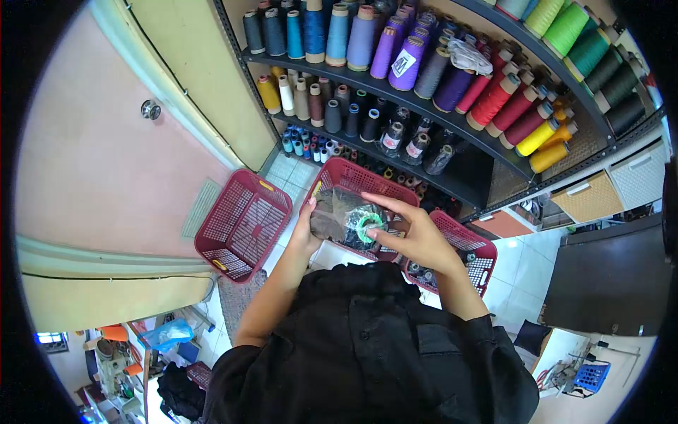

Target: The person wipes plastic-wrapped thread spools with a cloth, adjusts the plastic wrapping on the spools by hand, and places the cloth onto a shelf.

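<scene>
Between my two hands, in front of my chest, is a dark thread cone [359, 237] in a clear plastic wrapper, its light green ring-shaped end facing up. My left hand [306, 230] grips the loose left side of the wrapper. Around the right side of the cone curves my right hand [418, 234], its thumb on the green ring and its fingers over the far edge. Below the cone stands a dark red plastic basket [346, 169], its inside partly hidden by my hands.
A second red basket [244, 226] stands at left; a third basket [470, 237] with dark cones is at right. Ahead, a black metal shelf [395, 88] carries rows of coloured thread cones. A pink door [106, 155] is on the left, a sewing machine [116, 367] at lower left.
</scene>
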The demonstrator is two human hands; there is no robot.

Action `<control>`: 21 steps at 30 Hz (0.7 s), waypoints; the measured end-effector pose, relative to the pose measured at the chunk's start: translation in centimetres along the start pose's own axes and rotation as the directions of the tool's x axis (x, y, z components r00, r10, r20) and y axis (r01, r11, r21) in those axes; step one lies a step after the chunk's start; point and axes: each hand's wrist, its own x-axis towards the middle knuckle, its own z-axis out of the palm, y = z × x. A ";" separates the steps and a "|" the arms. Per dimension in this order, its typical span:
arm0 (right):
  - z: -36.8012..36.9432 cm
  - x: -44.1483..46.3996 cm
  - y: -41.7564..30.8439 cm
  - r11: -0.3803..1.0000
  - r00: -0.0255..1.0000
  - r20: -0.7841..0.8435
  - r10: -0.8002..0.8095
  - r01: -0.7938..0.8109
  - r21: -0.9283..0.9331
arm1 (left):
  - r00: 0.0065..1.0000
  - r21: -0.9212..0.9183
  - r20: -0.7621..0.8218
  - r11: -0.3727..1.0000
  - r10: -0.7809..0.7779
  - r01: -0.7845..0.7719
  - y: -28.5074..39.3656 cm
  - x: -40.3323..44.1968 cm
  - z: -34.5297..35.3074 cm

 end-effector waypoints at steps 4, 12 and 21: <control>0.2 0.2 0.7 0.997 0.999 0.023 0.031 -0.032 0.072 | 0.998 0.049 0.003 0.997 0.066 -0.066 0.6 -0.8 -0.2; 1.4 -1.3 0.7 0.999 0.991 -0.131 0.021 -0.024 -0.022 | 0.974 0.238 0.072 0.944 0.216 -0.228 2.9 -2.3 -0.4; -1.0 -2.1 -1.3 0.964 0.996 0.056 0.075 -0.087 0.252 | 0.984 0.071 0.106 0.986 0.140 -0.148 2.3 -3.0 3.2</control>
